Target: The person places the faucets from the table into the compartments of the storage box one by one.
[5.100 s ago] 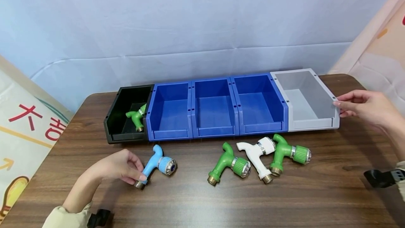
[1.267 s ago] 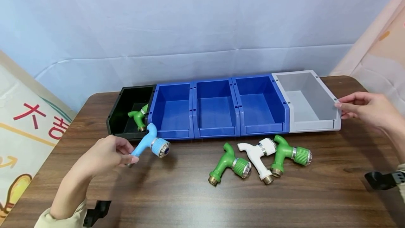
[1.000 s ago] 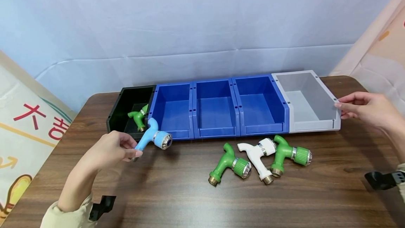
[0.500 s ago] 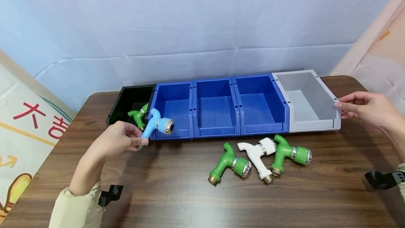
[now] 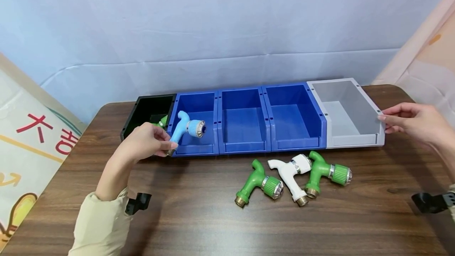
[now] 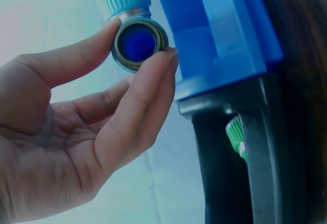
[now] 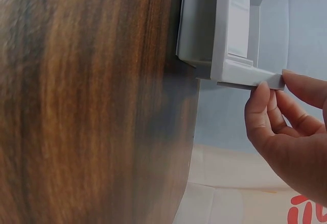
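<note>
Between thumb and fingers my left hand (image 5: 147,141) pinches a light-blue faucet (image 5: 182,126) by its threaded end. The faucet is held up in front of the leftmost blue bin (image 5: 197,150), its spout and ribbed knob overlapping the bin's opening in the head view. In the left wrist view its round threaded opening (image 6: 137,46) faces the camera. My right hand (image 5: 414,119) pinches the right side rim of the grey bin (image 5: 355,140), thumb on one face and fingers on the other in the right wrist view. Partly hidden by my left hand, a green faucet (image 5: 163,121) lies in the black bin (image 5: 132,123).
Two more blue bins, a middle one (image 5: 245,147) and a right one (image 5: 298,143), complete the row. On the wooden table (image 5: 213,216) lie a green faucet (image 5: 254,181), a white faucet (image 5: 288,173) and another green faucet (image 5: 320,169). A pale cloth (image 5: 227,23) hangs behind.
My left hand has lifted the light-blue faucet off the table and carried it up and to the right, to the leftmost blue bin. My right hand keeps its grip on the grey bin.
</note>
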Available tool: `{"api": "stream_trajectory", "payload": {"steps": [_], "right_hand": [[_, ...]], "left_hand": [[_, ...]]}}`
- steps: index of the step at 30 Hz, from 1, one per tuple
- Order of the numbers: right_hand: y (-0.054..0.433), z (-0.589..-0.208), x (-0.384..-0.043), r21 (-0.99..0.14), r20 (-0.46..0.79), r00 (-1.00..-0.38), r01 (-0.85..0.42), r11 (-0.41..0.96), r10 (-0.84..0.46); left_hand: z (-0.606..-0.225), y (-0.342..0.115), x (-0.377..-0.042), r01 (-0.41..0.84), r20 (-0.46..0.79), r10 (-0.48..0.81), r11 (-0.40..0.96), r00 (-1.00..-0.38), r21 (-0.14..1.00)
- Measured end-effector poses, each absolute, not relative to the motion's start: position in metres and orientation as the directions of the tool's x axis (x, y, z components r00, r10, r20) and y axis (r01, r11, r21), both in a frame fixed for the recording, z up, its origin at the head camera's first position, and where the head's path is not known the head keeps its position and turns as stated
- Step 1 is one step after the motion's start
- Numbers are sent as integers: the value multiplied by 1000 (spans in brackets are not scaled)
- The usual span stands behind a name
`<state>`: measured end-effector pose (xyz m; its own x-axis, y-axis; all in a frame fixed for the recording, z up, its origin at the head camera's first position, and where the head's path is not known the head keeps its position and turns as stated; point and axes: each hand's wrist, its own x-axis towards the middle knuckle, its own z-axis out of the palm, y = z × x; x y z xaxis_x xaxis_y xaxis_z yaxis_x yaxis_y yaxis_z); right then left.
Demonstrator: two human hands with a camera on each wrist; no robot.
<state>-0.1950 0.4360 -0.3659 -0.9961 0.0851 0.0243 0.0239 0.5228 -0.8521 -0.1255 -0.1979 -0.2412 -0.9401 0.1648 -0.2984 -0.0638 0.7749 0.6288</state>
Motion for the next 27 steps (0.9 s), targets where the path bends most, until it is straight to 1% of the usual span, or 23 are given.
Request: {"api": "stream_trajectory", "payload": {"steps": [11,17,21,27], "right_hand": [[436,-365,-195,-859,16,-996,30,511,85],[436,-367,-196,-869,23,-997,19,494,78],[436,-366,-195,-861,31,-996,12,508,78],[436,-366,-196,-865,33,-997,7,501,71]], "left_hand": [[-237,-178,-143,-72,-294,124,814,-948,576],[-238,-170,-149,-101,-282,66,836,-957,539],[-236,-167,-152,-125,-281,27,851,-959,510],[-235,-168,-156,-138,-283,10,856,-959,499]]}}
